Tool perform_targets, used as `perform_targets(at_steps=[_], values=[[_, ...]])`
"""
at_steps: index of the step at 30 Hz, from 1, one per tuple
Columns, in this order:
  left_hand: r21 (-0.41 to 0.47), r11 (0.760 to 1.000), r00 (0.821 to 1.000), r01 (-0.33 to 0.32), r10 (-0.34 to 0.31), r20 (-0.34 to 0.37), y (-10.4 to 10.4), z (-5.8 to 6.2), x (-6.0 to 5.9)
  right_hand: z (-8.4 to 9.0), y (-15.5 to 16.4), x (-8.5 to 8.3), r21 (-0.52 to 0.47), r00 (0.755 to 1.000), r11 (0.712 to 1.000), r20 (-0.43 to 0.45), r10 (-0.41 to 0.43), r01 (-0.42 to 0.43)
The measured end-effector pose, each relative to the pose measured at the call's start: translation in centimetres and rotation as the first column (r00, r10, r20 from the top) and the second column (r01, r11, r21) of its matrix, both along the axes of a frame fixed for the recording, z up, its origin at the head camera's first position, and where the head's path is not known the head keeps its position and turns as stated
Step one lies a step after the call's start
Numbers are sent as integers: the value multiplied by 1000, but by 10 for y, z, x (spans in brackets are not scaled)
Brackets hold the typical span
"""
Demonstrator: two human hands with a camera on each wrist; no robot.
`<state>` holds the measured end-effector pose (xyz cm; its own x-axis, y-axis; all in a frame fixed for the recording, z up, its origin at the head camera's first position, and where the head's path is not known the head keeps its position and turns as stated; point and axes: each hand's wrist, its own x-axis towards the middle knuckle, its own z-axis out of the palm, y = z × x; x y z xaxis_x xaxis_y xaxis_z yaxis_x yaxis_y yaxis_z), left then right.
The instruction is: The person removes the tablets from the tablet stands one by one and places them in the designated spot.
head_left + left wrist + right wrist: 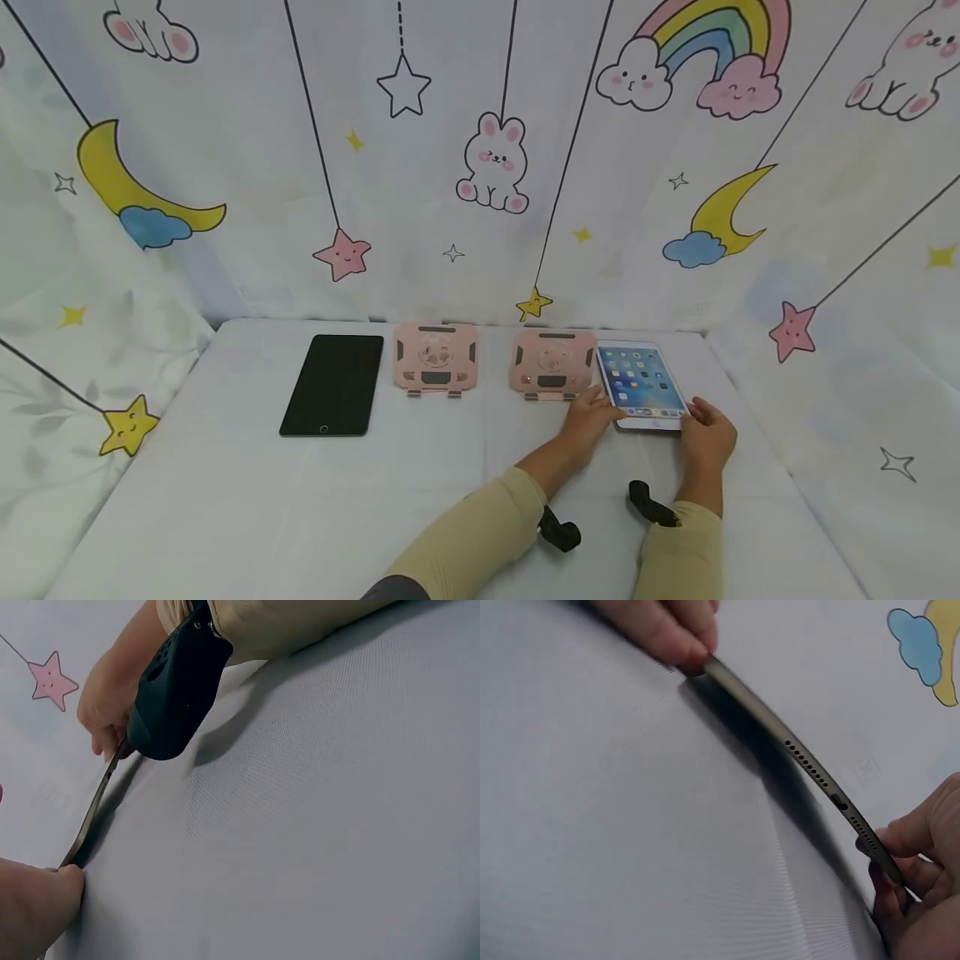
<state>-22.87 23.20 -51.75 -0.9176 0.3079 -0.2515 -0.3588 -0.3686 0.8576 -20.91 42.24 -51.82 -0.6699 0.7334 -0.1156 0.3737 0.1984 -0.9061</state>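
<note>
Beige sleeves reach in from the near edge, a dark wrist camera strapped under each. Left hand point(588, 419) pinches the lit tablet point(641, 385) at its near-left corner; right hand point(708, 433) curls round the near-right corner, fingers under, thumb on the rim. Right wrist view: the tablet's bottom edge point(810, 769), speaker holes and port showing, is tipped up off the white counter point(420, 483), near end raised, shadow beneath. Far end looks to rest on the cloth, just right of a pink stand point(552, 364), nearly touching it.

Judged step: lifting the tablet, early in the pick-up. Next move likely calls for a level two-handed raise, then a shift left toward that stand, lower edge to meet its lip.

Farther left: second pink stand point(436, 358), then a dark tablet point(333, 385) lying flat, screen off. Behind, a cartoon backdrop point(491, 162).
</note>
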Motion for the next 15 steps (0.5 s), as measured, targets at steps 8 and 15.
perform_targets(at_steps=[8, 15], values=[[30, 961, 961, 276, -277, 25, -23, 0, -11, -7, -10, -2, 193, 996, 981, 83, 11, -27], [29, 943, 943, 332, -332, -14, -32, 12, -20, -3, -3, -10, 126, 997, 989, -11, -74, 74]])
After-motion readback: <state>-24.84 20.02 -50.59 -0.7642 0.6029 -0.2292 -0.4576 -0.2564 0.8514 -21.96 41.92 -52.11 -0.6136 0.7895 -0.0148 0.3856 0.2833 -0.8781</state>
